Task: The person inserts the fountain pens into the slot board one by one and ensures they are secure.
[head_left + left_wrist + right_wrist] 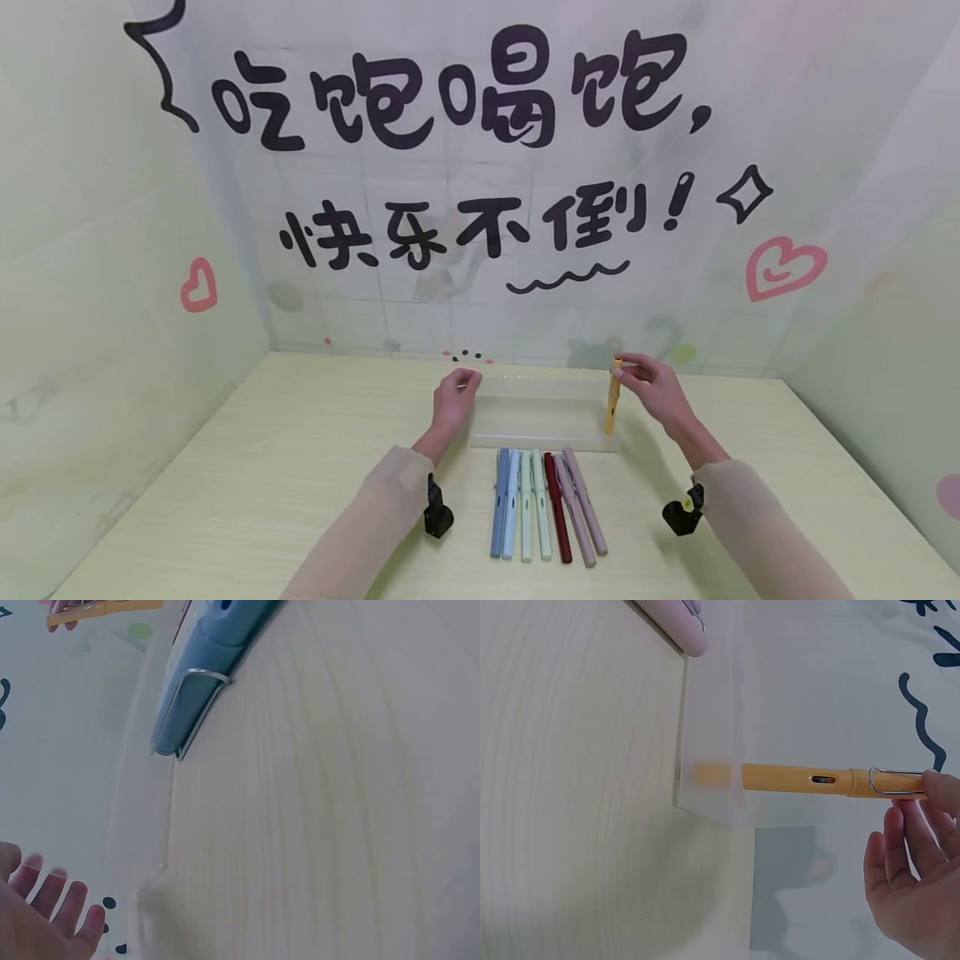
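A translucent pen rack (536, 417) stands toward the back of the table. My left hand (454, 403) pinches its upper left corner; in the left wrist view the left fingers (66, 906) show at the lower left. At the rack's right end, my right hand (660, 393) pinches a yellow-orange fountain pen (799, 778) near its clip. The pen is nearly upright, its lower end behind the rack's frosted front lip (711, 735). In front of the rack lie a blue pen (499, 504), a dark red pen (558, 508), and several light blue, pale green and mauve ones.
The light wood table (247, 500) meets a printed backdrop (480, 325) close behind the rack. Side walls stand left and right. A black wrist camera (438, 512) sits on the left sleeve, another black camera (684, 512) on the right.
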Demonstrator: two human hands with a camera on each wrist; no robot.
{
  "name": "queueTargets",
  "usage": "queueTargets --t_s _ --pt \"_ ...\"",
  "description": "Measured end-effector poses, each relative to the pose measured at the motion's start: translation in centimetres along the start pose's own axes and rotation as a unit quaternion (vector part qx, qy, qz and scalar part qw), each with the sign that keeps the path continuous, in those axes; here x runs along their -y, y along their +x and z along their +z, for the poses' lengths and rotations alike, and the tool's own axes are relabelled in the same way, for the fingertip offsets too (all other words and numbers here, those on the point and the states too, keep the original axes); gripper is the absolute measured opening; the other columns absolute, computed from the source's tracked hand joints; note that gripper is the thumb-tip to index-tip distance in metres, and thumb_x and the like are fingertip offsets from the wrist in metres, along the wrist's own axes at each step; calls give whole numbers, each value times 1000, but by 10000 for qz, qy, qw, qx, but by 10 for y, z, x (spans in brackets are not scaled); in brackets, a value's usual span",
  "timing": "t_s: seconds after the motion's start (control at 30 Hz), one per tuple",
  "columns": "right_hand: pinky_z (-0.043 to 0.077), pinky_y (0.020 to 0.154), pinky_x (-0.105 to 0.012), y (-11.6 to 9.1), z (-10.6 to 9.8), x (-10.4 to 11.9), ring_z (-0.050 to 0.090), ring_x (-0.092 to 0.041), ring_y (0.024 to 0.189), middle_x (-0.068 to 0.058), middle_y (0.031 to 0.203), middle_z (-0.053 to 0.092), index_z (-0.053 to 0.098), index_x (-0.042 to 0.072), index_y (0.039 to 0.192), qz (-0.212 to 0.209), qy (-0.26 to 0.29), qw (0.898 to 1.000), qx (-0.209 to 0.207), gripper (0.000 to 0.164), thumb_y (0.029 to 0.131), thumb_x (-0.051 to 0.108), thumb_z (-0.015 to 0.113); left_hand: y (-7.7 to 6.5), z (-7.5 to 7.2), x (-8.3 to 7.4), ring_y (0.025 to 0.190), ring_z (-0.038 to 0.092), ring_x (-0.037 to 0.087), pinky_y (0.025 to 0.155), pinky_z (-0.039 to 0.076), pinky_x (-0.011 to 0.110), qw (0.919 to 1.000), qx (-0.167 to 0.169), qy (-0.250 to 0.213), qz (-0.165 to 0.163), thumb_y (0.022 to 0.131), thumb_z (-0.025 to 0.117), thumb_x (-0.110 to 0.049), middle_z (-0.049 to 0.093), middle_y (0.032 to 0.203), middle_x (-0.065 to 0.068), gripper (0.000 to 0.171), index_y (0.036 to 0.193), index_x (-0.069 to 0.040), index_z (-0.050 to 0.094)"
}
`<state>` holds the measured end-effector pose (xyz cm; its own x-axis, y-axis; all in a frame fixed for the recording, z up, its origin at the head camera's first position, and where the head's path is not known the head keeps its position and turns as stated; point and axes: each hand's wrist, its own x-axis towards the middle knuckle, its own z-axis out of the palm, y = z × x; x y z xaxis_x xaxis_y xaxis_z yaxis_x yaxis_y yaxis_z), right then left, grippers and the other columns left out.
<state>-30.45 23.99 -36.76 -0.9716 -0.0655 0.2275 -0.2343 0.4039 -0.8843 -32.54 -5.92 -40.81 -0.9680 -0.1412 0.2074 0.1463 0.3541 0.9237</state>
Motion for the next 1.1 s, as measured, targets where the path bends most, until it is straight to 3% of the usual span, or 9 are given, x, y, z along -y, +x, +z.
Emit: queueTargets --t_s 0.13,0.6,1.1 --pt "40 89 -47 2 1 0 52 -35 106 -24 111 58 48 -1 126 -80 -95 9999 1 39 93 19 54 -1 0 -2 99 57 29 83 49 37 10000 -15 -44 -46 93 52 -16 62 102 16 23 103 3 60" --pt "45 81 -47 11 6 -4 53 -36 102 -24 108 60 51 -2 124 -391 -649 9971 -118 35 92 13 55 0 0 0 100 57 29 84 49 37 10000 -16 7 -41 93 52 -17 62 102 16 24 103 3 60" --pt "48 77 -43 11 9 -7 54 -37 99 -26 107 59 48 -3 128 -513 -789 9955 -91 39 91 9 55 -2 -1 0 99 58 30 83 49 37 10000 -39 -47 45 93 53 -17 62 102 16 25 103 4 61"
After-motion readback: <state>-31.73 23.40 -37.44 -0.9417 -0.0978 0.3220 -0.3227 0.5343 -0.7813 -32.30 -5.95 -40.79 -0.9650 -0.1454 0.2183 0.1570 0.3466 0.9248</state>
